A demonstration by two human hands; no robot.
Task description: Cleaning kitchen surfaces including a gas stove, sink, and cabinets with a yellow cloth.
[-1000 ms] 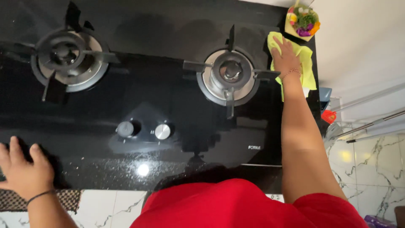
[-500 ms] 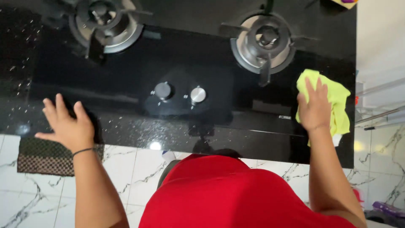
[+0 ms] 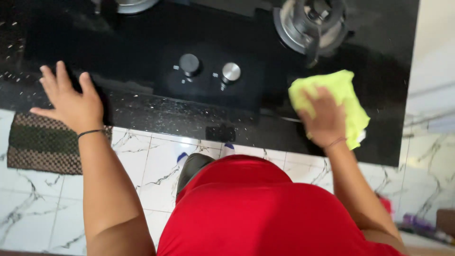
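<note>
My right hand presses flat on a yellow-green cloth at the front right of a black glass gas stove, just below the right burner. My left hand rests with fingers spread on the speckled black counter edge at the front left, holding nothing. A thin dark band circles the left wrist. Two knobs, one black and one silver, sit between my hands.
A brown checked mat lies on the white marbled floor under my left arm. The left burner is cut off at the top. My red shirt fills the lower middle.
My right hand has drawn the cloth from the far right corner of the stove toward the front edge and leftward. The view has tilted down; the left hand stays on the counter.
</note>
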